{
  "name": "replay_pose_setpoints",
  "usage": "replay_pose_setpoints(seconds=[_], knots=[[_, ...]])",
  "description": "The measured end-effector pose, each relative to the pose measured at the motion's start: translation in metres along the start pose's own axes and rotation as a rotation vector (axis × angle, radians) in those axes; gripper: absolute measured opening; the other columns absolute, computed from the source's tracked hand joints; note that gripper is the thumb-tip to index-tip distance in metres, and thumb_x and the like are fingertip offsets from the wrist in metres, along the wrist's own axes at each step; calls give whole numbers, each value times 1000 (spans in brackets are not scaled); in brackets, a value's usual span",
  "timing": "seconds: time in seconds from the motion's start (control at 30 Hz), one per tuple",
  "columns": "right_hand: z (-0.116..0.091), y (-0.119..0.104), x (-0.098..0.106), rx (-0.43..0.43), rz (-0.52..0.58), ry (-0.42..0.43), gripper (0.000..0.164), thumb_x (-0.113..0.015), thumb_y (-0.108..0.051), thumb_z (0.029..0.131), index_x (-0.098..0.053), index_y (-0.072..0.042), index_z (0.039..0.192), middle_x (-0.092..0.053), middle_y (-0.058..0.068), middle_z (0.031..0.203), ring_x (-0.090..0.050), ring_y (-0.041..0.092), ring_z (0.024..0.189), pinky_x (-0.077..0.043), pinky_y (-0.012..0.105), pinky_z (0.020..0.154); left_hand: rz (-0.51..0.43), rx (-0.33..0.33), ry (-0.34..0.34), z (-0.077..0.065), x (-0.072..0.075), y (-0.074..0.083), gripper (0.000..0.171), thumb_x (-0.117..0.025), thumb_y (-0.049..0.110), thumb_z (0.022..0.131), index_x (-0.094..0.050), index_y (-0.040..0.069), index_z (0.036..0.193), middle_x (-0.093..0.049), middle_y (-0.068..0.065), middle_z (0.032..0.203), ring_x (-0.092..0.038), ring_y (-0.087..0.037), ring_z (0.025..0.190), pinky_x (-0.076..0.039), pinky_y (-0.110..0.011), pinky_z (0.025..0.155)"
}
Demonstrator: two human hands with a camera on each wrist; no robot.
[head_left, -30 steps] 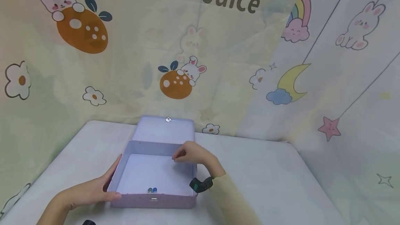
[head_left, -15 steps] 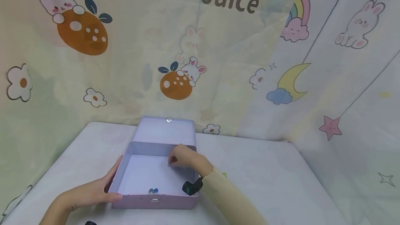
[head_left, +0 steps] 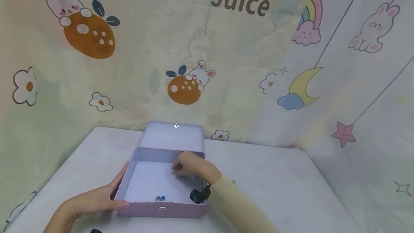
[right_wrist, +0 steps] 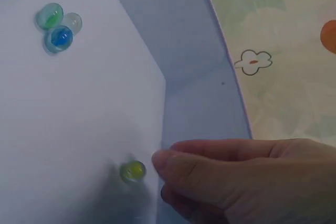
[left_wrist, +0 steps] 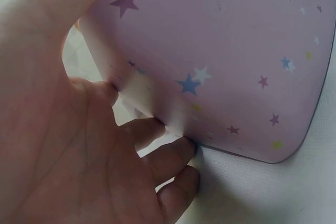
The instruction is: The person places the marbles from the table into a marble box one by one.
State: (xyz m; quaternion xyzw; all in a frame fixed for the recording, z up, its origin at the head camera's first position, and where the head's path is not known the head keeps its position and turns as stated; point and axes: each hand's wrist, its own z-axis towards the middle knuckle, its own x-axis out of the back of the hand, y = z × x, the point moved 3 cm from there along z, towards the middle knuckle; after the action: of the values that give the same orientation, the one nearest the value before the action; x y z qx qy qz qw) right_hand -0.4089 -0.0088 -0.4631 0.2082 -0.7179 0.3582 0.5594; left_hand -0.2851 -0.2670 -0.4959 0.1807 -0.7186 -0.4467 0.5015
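A pink-lilac lidded box [head_left: 168, 209] stands on the table with its lid [head_left: 171, 137] raised behind it. At its front left corner, my left hand [head_left: 93, 200] grips the box, thumb by the front rim and fingers along the star-printed side [left_wrist: 226, 51]. My right hand [head_left: 192, 164] reaches inside, holding nothing. In the right wrist view, a yellow marble [right_wrist: 133, 171] is just off the thumb tip. Farther away, a green marble [right_wrist: 50, 17], a blue marble [right_wrist: 59, 39] and a clear marble [right_wrist: 74, 23] lie close together, near the front wall in the head view.
The white table [head_left: 258, 175] meets a cartoon-printed cloth [head_left: 136, 82] behind the box. A small yellow-green thing [head_left: 234, 182] peeks out behind the right sleeve [head_left: 239, 204].
My right hand has moved left and slightly down inside the box, and its fingertips have let go of the yellow marble. The left hand keeps its grip on the corner.
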Motion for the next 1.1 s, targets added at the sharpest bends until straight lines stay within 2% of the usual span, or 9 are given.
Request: replay_pose_setpoints(seconds=[0.1,0.23,0.27,0.33,0.47,0.6,0.7,0.9,1.1], knots=[[-11,2,15,19,45,42,19,-73,-14,83,-75,-13,102,-72,-6,92,-60,-1,79,-47,11,72,5,-10,6,2,-2,-1,104,-65,28,87,17,29,151,8,-15,159,-10,22,126,-29,-11,97],[-38,12,38,2,119,142,19,-71,-15,85,-75,-14,103,-71,-7,94,-61,0,83,-48,14,72,35,-13,11,3,-3,0,104,-64,28,87,18,30,150,5,-18,159,-17,-9,140,-32,-13,96],[-47,17,42,-5,139,180,19,-71,-14,85,-75,-14,103,-71,-7,95,-61,1,84,-49,15,72,39,-10,9,4,-3,0,104,-64,28,87,18,30,150,5,-18,159,-18,-10,140,-32,-14,96],[-66,29,49,-29,184,247,19,-70,-12,85,-75,-13,103,-71,-4,97,-62,5,86,-50,18,73,39,-19,11,5,-3,1,104,-64,28,87,18,29,150,5,-20,159,-16,-3,139,-32,-14,95],[-107,61,51,-82,251,361,19,-70,-9,85,-74,-10,103,-71,1,98,-64,11,89,-53,22,77,10,-25,8,8,-5,0,104,-65,27,87,17,31,150,7,-19,159,-10,29,117,-30,-11,95],[-139,89,41,-134,295,415,17,-69,-8,85,-73,-8,102,-70,7,99,-66,16,89,-54,24,77,24,-16,6,9,-6,-3,103,-65,27,87,17,31,150,6,-18,159,-11,30,116,-32,-12,94],[-154,105,29,-176,318,420,17,-69,-8,85,-73,-6,102,-70,10,99,-66,17,89,-55,25,77,47,-31,29,7,-5,-5,102,-65,27,88,16,30,151,5,-18,159,-12,32,115,-33,-13,93],[-164,128,8,-286,283,369,16,-71,-9,84,-74,-9,100,-70,1,93,-64,11,86,-54,27,78,8,-88,51,2,-6,-8,102,-64,23,88,16,29,151,6,-16,158,-13,30,119,-29,-8,93],[-167,138,-3,-370,281,293,12,-71,-7,82,-74,-13,92,-69,-6,86,-62,8,81,-53,27,76,-77,-79,14,3,-9,-7,102,-63,20,88,18,33,149,15,8,158,-8,29,123,-23,-3,93]])
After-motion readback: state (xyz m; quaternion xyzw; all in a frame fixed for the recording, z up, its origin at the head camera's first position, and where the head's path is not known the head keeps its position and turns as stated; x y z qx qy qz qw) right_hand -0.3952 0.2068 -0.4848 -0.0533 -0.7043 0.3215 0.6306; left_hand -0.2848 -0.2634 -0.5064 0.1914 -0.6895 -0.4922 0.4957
